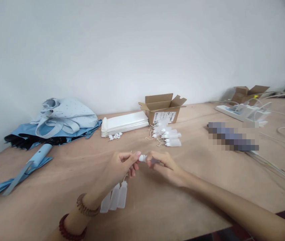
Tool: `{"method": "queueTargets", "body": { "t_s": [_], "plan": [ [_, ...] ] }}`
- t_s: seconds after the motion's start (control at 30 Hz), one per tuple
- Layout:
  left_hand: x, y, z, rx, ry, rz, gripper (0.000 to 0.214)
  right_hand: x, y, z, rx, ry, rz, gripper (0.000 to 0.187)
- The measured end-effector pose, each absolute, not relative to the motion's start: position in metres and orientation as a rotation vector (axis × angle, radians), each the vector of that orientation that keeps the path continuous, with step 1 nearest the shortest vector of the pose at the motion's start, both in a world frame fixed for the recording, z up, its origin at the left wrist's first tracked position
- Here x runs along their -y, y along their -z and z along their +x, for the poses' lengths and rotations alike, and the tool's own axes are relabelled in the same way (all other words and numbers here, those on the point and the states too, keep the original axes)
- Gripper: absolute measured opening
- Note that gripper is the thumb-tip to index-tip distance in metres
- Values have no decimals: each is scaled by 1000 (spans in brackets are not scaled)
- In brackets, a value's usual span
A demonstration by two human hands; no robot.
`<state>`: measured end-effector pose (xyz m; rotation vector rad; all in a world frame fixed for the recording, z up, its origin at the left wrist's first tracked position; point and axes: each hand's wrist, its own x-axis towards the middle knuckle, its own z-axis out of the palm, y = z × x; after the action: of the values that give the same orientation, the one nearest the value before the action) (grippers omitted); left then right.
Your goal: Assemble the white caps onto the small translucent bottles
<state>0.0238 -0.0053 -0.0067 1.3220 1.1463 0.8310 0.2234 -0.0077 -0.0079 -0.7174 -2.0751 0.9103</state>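
My left hand (pixel 124 163) pinches the white cap (pixel 143 158) of a small plastic squeeze bottle between thumb and fingers. My right hand (pixel 166 165) is closed around the bottle's translucent body (pixel 155 161), most of which the fingers hide. The two hands meet just above the table. Beneath my left forearm lie several similar bottles (pixel 122 195) side by side, partly covered by the wrist. Farther back, a loose pile of capped bottles (pixel 172 135) with thin strings lies before an open cardboard box (pixel 175 112).
A stack of white flat packets (pixel 124 122) lies left of the box, with small white caps (pixel 115 136) in front. A blue umbrella (pixel 40 155) and a pale cloth bag (pixel 67 115) are at left. At right are a blurred-out object (pixel 230 136), a power strip (pixel 243 113) and cables.
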Motion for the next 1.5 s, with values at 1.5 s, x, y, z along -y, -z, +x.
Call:
{"method": "queueTargets", "body": {
  "t_s": [1.5],
  "plan": [
    [12, -4, 19, -1068, -820, 1553, 26, -1, 26, 226, 2144, -156, -751, 28]
  ]
}}
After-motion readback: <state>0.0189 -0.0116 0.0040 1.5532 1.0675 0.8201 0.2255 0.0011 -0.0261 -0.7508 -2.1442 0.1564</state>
